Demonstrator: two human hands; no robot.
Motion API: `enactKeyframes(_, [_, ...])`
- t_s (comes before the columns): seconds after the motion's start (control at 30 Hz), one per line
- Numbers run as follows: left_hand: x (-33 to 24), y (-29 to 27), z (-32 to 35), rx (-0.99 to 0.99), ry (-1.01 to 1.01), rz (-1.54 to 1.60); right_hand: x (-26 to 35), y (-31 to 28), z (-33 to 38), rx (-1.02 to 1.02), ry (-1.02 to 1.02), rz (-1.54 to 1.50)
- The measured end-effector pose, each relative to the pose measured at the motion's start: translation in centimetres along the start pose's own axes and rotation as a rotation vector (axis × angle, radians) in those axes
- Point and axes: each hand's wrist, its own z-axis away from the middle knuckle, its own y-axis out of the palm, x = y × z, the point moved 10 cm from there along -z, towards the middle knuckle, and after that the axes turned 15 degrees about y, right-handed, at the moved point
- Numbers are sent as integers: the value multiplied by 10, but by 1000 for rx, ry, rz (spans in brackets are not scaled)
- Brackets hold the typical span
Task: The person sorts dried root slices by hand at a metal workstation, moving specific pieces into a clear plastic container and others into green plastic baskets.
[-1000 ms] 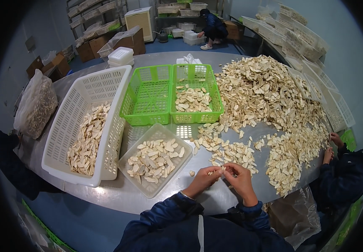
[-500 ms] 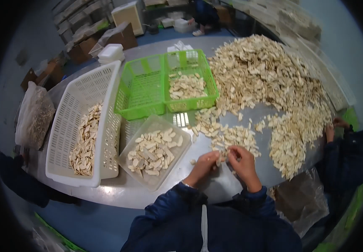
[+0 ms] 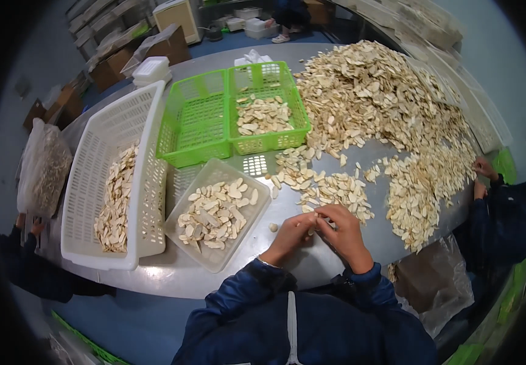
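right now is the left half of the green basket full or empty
Empty: the left compartment of the green basket shows only bare mesh, while the right compartment holds a small heap of pale slices.

A small pale slice (image 3: 318, 214), flat and cream-coloured, is pinched between the fingertips of both hands just above the grey bench (image 3: 257, 255), beside a loose scatter of similar slices (image 3: 330, 188).

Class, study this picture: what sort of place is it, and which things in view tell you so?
Probably a sorting workshop: a huge heap of pale dried slices on a metal table, perforated baskets, and a co-worker sorting alongside.
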Motion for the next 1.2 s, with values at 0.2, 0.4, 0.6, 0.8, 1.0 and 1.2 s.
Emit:
enactKeyframes(0.2, [-2, -1, 0, 36, 13, -74, 4, -2, 3, -8, -58, 62])
enactKeyframes(0.4, [-3, 2, 0, 57, -5, -25, 15, -1, 4, -31, -122, 124])
enactKeyframes(0.6, [1, 1, -1, 47, -20, -12, 16, 0, 4, -33, -120, 136])
enactKeyframes(0.8, [1, 0, 1, 35, -16, 20, 17, 0, 6, -49, -130, 127])
enactKeyframes(1.0, [2, 3, 2, 38, -53, 61, 17, 1, 6, -52, -124, 122])
enactKeyframes(1.2, [5, 4, 1, 51, -43, 80, 16, 0, 6, -64, -103, 99])
